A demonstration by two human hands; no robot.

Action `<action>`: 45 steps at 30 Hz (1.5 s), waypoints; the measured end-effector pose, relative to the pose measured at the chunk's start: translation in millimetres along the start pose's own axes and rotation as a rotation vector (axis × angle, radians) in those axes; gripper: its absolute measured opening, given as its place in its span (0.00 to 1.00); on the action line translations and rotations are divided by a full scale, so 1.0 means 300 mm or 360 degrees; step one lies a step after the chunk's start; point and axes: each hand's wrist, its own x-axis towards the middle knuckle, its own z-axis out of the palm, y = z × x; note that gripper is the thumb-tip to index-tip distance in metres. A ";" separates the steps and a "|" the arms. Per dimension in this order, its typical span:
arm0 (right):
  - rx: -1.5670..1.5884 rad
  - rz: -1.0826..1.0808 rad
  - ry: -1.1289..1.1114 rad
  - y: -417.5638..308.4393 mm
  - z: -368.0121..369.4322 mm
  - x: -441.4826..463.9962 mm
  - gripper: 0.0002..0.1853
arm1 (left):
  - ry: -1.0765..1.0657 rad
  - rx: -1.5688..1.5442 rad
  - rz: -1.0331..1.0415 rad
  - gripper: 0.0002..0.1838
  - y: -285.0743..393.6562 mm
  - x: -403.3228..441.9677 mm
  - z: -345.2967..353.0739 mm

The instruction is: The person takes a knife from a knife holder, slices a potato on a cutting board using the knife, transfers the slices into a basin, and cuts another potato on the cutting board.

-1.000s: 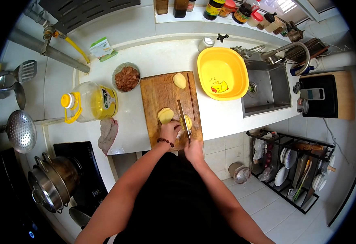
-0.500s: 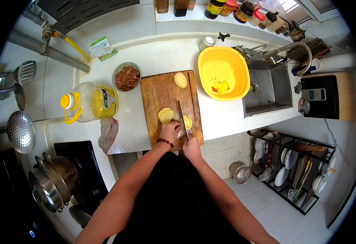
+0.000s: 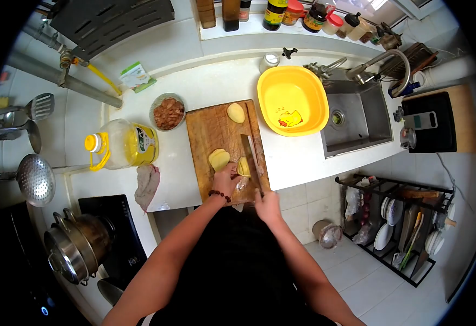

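My right hand [image 3: 268, 206] is closed round the handle of a kitchen knife [image 3: 251, 155], whose blade points away from me over the right part of the wooden cutting board [image 3: 211, 126]. My left hand [image 3: 225, 182], with a beaded bracelet at the wrist, has its fingertips closed on a cut potato piece [image 3: 243, 167] just left of the blade. Beside those fingers lie overlapping potato slices [image 3: 219, 159]. Farther up the board sits another pale potato piece [image 3: 236, 113], touched by neither hand.
A bowl of minced meat [image 3: 169, 112], an oil jug [image 3: 132, 144] and a cloth [image 3: 148, 185] stand or lie left of the board. To the right are a yellow basin [image 3: 320, 111] and the sink [image 3: 376, 122]. Pots [image 3: 77, 244] occupy the lower left.
The knife has shifted right, away from the potato piece, and its blade now leans more to the side. My left fingers have moved onto the piece's left edge. The view has shifted slightly.
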 end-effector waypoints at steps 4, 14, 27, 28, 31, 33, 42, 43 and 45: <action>0.0092 0.0017 -0.0014 0.149 -0.077 0.050 0.16 | -0.0032 0.0037 -0.0083 0.33 0.011 0.009 0.006; 0.0525 0.0650 -0.0542 0.224 -0.105 0.113 0.21 | -0.0261 0.0561 0.0092 0.46 0.124 0.040 0.033; 0.0828 0.0761 -0.0756 0.336 -0.080 0.110 0.19 | -0.0277 0.0789 0.0167 0.37 0.091 0.051 0.085; 0.0870 0.0772 -0.0783 0.338 -0.083 0.111 0.19 | -0.0256 0.0772 0.0182 0.37 0.094 0.048 0.085; 0.0932 0.0803 -0.0881 0.342 -0.096 0.122 0.19 | -0.0184 0.0604 0.0219 0.37 0.073 0.040 0.086; 0.0946 0.0826 -0.0953 0.343 -0.102 0.125 0.18 | -0.0133 0.0451 0.0237 0.37 0.071 0.025 0.089; 0.0919 0.0741 -0.1053 0.195 -0.165 0.187 0.17 | 0.0113 0.0178 0.0218 0.37 0.182 0.034 0.018; 0.0916 0.0711 -0.1032 0.156 -0.191 0.200 0.17 | 0.0130 0.0134 0.0290 0.37 0.213 0.058 0.000; 0.0919 0.0662 -0.0965 0.095 -0.242 0.235 0.17 | 0.0133 0.0081 0.0408 0.36 0.312 0.114 -0.041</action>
